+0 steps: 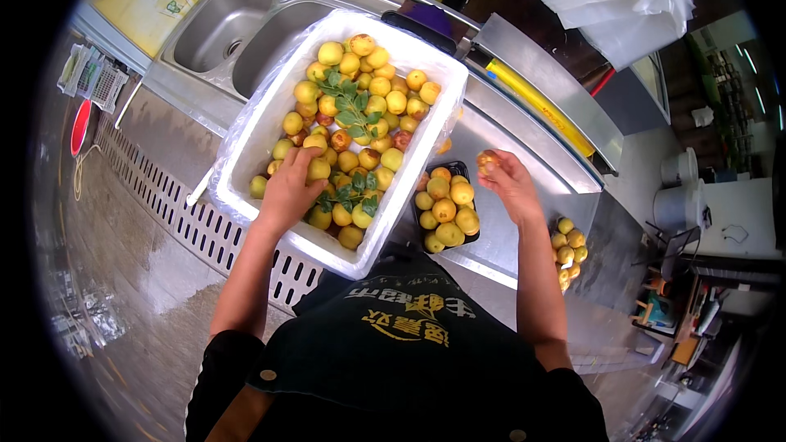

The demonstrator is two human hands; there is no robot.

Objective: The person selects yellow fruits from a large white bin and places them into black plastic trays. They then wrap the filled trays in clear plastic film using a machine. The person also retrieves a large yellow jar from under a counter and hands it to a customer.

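In front of me a white foam box [245, 147], lined with clear plastic, holds many yellow-green jujubes [396, 101], some with brown patches. Leafy green sprigs [347, 104] lie among them. My left hand [288, 187] reaches into the box, its thumb and fingers around a yellow jujube [318, 169]. Over the steel counter, my right hand [509, 187] pinches a brown-patched jujube [488, 161] between thumb and fingertips. Between box and right hand sits a black plastic tray [471, 239] heaped with yellow jujubes.
Another heap of jujubes [568, 248] lies right of my right forearm. A double steel sink [215, 27] is beyond the box, at left. White plastic bags [620, 3] hang at upper right. A yellow box [540, 107] lies along the counter's back. Slotted drain grating [178, 202] runs along the floor.
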